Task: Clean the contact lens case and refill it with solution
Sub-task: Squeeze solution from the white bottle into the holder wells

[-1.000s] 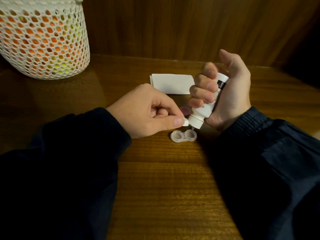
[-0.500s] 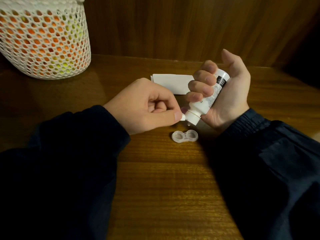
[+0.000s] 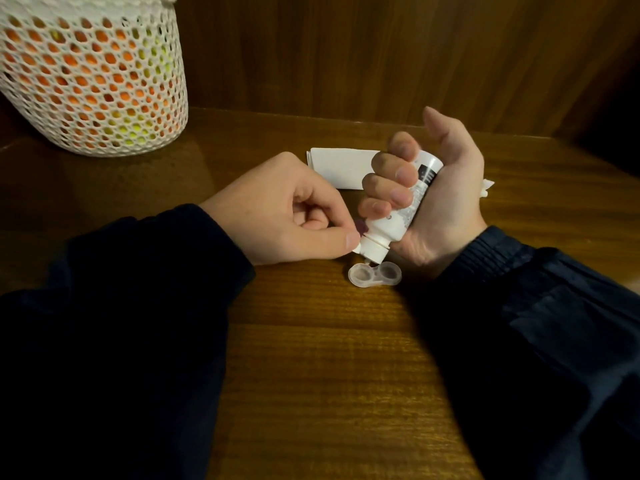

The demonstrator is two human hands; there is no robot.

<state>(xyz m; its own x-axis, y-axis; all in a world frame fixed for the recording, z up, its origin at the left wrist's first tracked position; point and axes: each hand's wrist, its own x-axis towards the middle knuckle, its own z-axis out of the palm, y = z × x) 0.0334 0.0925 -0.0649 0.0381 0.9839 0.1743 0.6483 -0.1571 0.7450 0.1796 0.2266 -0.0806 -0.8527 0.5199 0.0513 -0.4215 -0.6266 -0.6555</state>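
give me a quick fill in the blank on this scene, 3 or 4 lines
1. The bottle is held in the ______ hand, nozzle tilted down.
2. Below the nozzle on the table lies the open lens ______, both wells uncovered.
3. The left hand pinches the bottle's flip ______ with its fingers.
4. The basket stands at the far ______ of the table.

Missing words: right; case; cap; left
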